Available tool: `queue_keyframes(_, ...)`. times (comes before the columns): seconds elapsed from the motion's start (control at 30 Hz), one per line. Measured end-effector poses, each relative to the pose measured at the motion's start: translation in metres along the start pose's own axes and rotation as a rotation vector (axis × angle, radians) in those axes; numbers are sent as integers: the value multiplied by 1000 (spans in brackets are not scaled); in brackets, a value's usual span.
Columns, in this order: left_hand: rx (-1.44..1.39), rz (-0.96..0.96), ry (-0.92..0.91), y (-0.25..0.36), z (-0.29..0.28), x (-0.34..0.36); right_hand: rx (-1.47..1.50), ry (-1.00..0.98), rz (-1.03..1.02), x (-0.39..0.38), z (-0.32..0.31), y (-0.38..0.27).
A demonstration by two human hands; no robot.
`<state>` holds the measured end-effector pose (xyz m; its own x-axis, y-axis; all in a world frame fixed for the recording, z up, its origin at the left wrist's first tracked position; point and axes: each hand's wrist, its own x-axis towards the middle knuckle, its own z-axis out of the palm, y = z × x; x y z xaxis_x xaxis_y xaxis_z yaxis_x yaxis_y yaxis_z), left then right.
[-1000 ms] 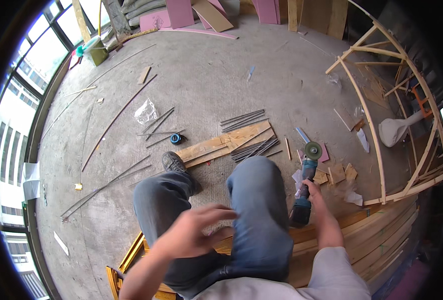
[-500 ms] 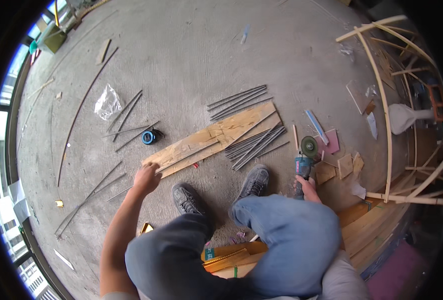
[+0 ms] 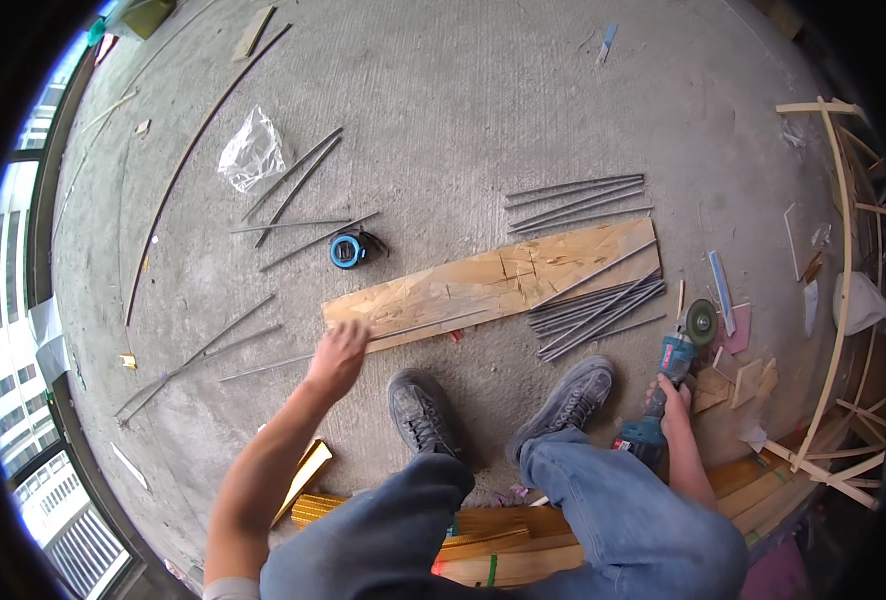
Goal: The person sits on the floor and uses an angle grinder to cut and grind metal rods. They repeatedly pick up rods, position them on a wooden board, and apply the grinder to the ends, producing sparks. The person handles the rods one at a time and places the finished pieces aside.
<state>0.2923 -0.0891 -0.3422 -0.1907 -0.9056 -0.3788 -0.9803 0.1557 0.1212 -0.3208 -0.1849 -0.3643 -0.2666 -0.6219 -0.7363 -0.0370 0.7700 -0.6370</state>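
At the left, thin dark grey metal rods are laid crossed on the rough, finely ridged grey concrete floor. Beyond them, a crumpled sheet of clear, shiny plastic is seen, and nearer the middle a round blue and black tool is set down.

The left hand is placed at the near left end of a long tan strand board, whose face is marked with coarse, flaky chips. A long straight grey metal rod is passed beneath its curled fingers, one end being extended left over the concrete and the other laid along the board. Whether the rod is pinched or only touched cannot be told.

Two grey laced shoes are planted below the board. Further right, a bundle of slim grey rods is heaped across the board's near edge. The handle of a teal and black angle grinder is wrapped firmly by the right hand; its flat, round greenish disc is pointed away from the body. Beside it, angular wood scraps are scattered, and at the far right a curved frame of pale wooden strips is stood.
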Motion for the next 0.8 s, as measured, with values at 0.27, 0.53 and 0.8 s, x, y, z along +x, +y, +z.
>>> queue_keyframes(0.27,-59,-293,-384,-84,19,-80,-57,82,-63,7,-6,-6)
queue_keyframes(0.53,-507,-25,-128,28,-28,38,-180,-9,-334,0,53,-107)
queue_keyframes(0.8,-482,-185,10,72,-6,74,-69,-401,-269,-14,227,-146)
